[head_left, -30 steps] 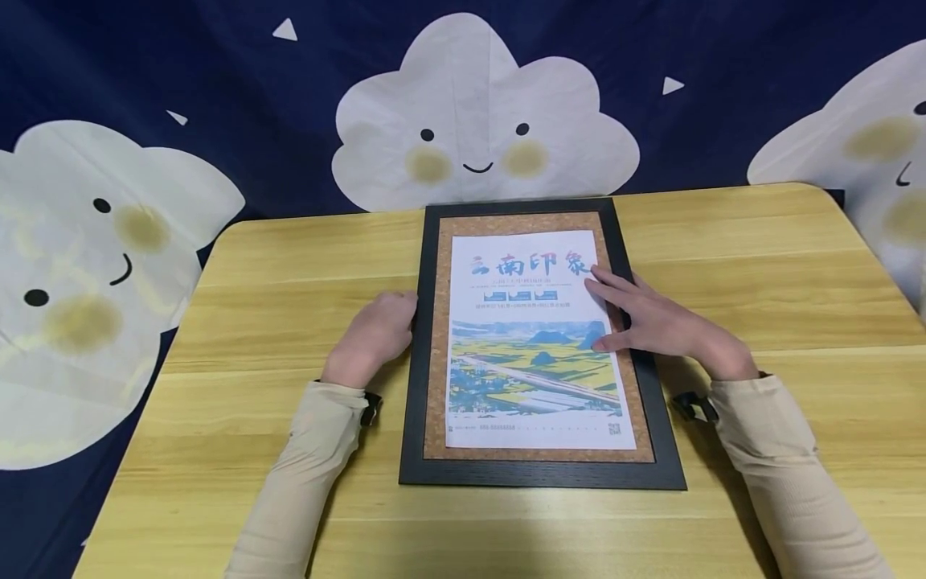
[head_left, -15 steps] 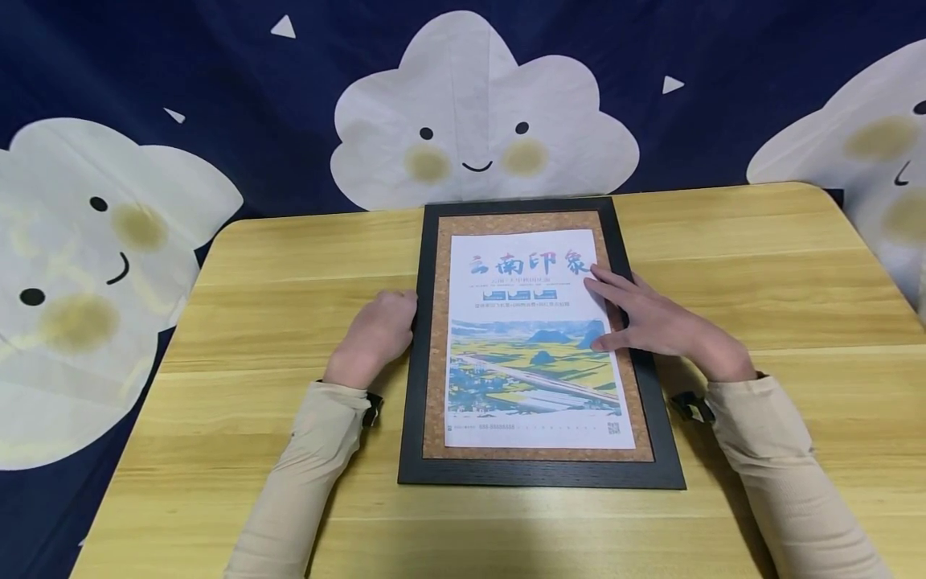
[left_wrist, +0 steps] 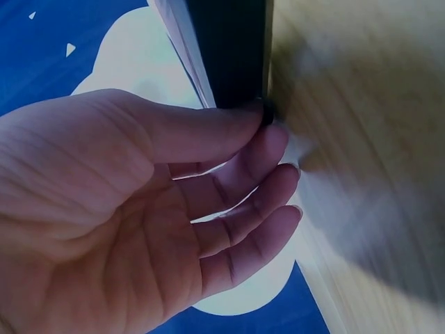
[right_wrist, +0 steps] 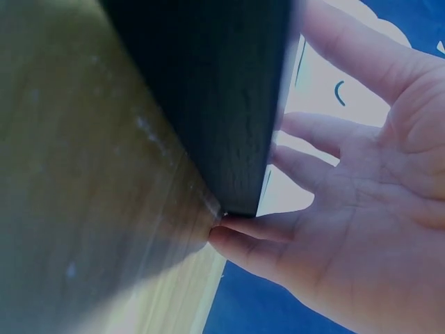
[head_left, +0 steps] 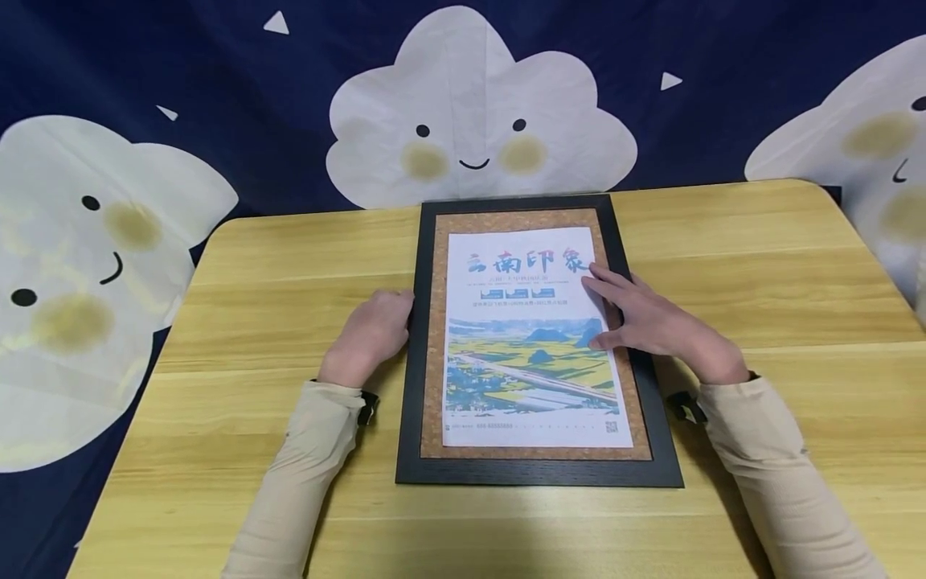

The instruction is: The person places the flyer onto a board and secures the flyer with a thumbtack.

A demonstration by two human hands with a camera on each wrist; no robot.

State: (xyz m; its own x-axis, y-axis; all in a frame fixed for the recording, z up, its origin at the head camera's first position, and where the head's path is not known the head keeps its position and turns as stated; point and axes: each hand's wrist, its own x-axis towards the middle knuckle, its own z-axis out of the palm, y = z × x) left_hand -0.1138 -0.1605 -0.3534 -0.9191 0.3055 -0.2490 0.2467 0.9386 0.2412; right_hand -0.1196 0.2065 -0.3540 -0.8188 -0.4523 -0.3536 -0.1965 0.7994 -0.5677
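Note:
A cork board in a black frame [head_left: 414,402] lies flat on the table. Over the cork is a white printed poster [head_left: 538,434] with blue characters and a yellow-green landscape. At the frame's left side my left hand [head_left: 376,326] has its fingers curled. In the left wrist view, thumb and index fingertip meet on a small dark part by the frame's edge; whether that belongs to the frame is unclear. My right hand [head_left: 654,320] reaches over the right side, fingers spread. Its thumb and some fingertips rest on the poster's right margin; other fingers touch the frame's side.
The light wooden table [head_left: 268,281] extends to both sides and in front of the board. Behind its far edge hangs a dark blue cloth [head_left: 289,104] with white smiling clouds [head_left: 463,88]. The board's top nearly reaches that edge.
The view has shifted slightly, so everything sits a little further left and up. Both hands stay at the same places on the board, and the poster has not visibly moved on it.

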